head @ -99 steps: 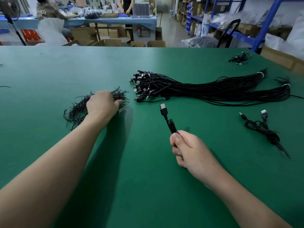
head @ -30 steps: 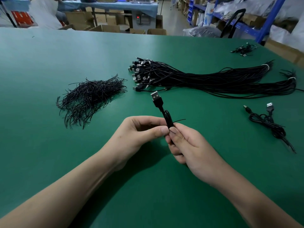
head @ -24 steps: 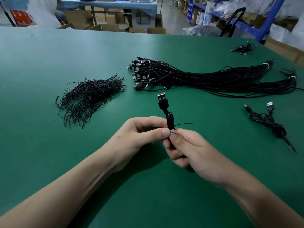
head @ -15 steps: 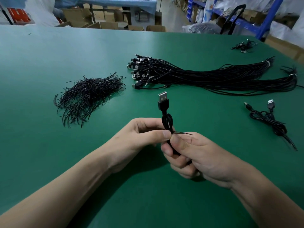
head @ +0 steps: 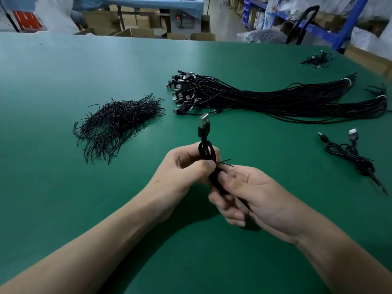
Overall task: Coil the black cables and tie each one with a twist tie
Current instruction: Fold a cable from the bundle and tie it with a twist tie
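Left hand: twist tie pinched against cable, frame centre.
Right hand: coiled USB cable gripped, plug upward.

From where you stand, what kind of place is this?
Probably a warehouse or packing workshop: blue shelving with bagged stock, cardboard boxes on the floor, and a big bundle of cables on a green table.

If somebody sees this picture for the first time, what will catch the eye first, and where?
At the centre, the left hand and the right hand grip a coiled black cable, its silver USB plug pointing up, a thin black twist tie sticking out between them. Behind, a long bundle of black cables lies on the green table, with a pile of black twist ties to its left.
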Tool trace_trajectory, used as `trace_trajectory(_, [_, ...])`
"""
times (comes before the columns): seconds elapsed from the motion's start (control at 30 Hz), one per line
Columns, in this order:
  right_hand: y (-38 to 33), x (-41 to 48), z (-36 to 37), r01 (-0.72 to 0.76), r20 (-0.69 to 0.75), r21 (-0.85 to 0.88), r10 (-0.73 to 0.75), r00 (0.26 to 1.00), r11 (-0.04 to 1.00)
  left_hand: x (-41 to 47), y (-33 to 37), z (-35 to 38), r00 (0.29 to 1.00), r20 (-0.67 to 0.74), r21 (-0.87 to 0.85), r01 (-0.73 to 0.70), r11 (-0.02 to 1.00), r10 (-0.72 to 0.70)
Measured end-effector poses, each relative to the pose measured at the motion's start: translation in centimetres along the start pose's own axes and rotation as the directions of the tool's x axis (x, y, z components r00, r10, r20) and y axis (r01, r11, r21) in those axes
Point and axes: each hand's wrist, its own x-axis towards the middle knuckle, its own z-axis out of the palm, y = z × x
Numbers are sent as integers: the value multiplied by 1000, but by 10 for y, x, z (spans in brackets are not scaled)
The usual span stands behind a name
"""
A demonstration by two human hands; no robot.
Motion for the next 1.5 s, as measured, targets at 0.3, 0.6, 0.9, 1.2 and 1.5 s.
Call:
trace_trajectory(0.3, [8,5,4,79,-266,-625,-307,914,777,3,-2,-5,1000,-8,-9,-12,1000,12])
trace_trajectory(0.6, [8,1,11,-16,-230,-877,-390,892,480,4,-4,-3,998,-10,91,-61,994,62])
trace_trajectory(0.9, [4,2,5,-23,-285,-919,-623,728,393,6,-5,1,993,-121,115,17,993,-3])
trace_trajectory(1.2, [-3,-1,2,62,-136,-972,-763,631,225,2,-4,3,999,-12,104,36,994,-35])
trace_trajectory(1.5, [-4,-1,-4,41,-57,-993,-768,638,108,1,0,2,989,93,64,109,992,-115])
